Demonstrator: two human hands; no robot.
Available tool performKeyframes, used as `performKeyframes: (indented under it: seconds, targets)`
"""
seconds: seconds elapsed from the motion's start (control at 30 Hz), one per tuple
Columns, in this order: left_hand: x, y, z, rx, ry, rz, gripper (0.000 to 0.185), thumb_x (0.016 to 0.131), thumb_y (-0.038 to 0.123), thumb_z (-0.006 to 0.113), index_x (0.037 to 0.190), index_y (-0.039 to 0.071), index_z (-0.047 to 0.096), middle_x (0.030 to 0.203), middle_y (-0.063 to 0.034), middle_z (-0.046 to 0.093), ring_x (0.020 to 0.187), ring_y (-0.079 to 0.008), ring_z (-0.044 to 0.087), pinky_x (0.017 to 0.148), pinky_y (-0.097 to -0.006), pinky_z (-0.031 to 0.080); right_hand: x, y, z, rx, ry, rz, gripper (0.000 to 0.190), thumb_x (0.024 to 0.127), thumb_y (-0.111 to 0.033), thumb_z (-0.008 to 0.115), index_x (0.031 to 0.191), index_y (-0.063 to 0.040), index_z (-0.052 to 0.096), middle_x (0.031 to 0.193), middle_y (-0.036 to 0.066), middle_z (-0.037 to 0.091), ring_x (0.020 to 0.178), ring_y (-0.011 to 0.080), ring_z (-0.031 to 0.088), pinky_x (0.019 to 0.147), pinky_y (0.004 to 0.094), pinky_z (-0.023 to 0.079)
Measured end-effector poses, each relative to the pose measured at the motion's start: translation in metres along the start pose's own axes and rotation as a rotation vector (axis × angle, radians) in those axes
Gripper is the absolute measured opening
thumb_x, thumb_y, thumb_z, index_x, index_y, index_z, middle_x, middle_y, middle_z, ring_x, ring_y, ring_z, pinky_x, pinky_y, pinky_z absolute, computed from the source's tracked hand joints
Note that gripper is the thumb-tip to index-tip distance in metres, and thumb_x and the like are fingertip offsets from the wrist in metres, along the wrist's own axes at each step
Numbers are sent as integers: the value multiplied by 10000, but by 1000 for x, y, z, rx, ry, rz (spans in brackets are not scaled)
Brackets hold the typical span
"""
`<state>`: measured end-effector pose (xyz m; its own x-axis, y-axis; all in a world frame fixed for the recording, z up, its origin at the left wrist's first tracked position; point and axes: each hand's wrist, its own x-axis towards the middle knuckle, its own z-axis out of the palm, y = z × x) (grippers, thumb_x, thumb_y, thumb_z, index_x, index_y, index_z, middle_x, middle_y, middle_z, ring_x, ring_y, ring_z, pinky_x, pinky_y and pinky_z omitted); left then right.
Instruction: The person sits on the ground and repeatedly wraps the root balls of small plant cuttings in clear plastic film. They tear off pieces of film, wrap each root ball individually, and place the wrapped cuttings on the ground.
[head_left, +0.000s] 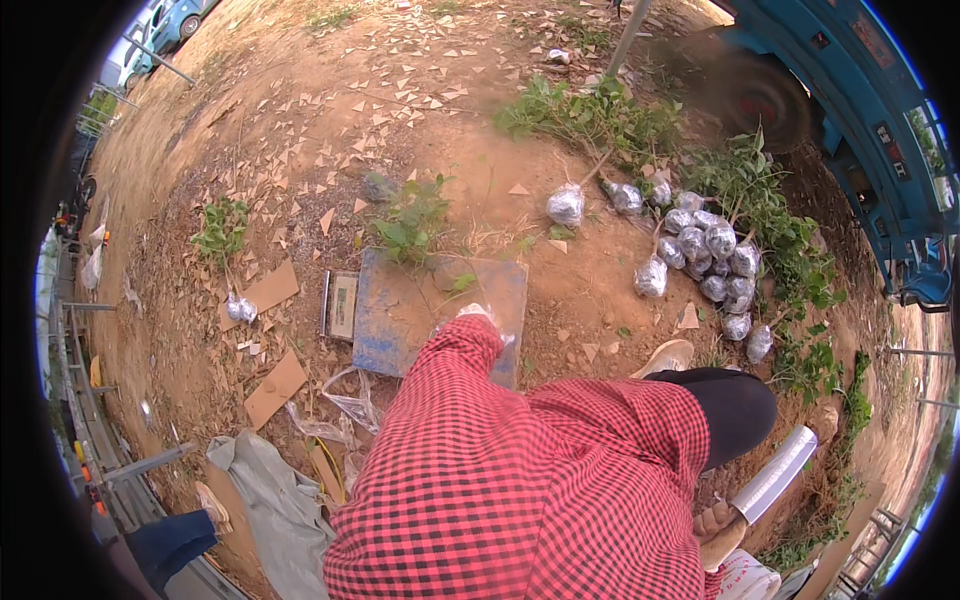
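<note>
My left hand (474, 309), whitish and mostly hidden by the checked sleeve, is over a worn blue board (379, 330). A leafy seedling (409, 229) lies at the board's far edge, its thin stems reaching toward that hand. A bit of silvery wrap (508, 339) shows beside the sleeve; whether my fingers grip anything is hidden. Down at the right, my right hand (714, 523) is closed around the lower end of a roll of silver film (776, 474). Seedlings with silver-wrapped root balls (705, 236) are heaped on the soil at the right.
A framed panel (343, 305) adjoins the board. Cardboard pieces (276, 388), clear plastic (358, 401) and a grey sheet (270, 502) lie at left. Another wrapped seedling (241, 309) rests there. A person's leg (172, 541) shows lower left; a blue vehicle (862, 142) stands upper right.
</note>
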<state>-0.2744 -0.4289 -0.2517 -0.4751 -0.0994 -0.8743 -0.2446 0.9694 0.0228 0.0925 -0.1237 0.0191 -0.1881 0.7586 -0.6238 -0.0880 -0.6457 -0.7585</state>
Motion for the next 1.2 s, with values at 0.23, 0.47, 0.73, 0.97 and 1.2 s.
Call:
performKeyframes:
  seconds: [0.23,0.47,0.73,0.97,1.2]
  targets:
    - [-6,-18,-17,-346,247,-313,771,758,334,705,1365,17,349,1334,-186,478,1204,-327,511,984,-413,438,12,-3,-8,25,-66,52,330,966,-376,423,709,-171,409,522,-58,286,382,68,204,338,234,183]
    - [4,-2,-5,-454,261,-418,801,718,352,752,1337,38,350,1320,-172,489,1210,-315,503,1003,-411,422,29,2,5,-109,-63,73,253,942,-330,436,831,-120,521,611,-28,384,466,101,314,402,238,261]
    - [-20,-1,-26,-442,222,-354,705,762,320,710,1286,5,358,1310,-206,485,1201,-333,507,1006,-408,418,26,-3,7,-95,-69,132,243,908,-254,446,904,-56,586,720,28,521,576,163,459,490,259,354]
    - [-39,-104,-146,-532,473,-496,701,761,288,700,1305,12,353,1302,-220,499,1209,-325,513,1013,-400,417,31,-27,20,-180,-305,387,280,878,-188,455,968,0,643,816,78,640,673,218,586,566,277,436]
    - [-29,-61,-285,-228,784,-196,639,759,340,663,1263,-4,473,1281,-208,532,1187,-321,527,1016,-384,410,22,10,5,21,-97,131,383,947,-392,458,1175,-85,478,639,-76,359,471,44,302,414,199,302]
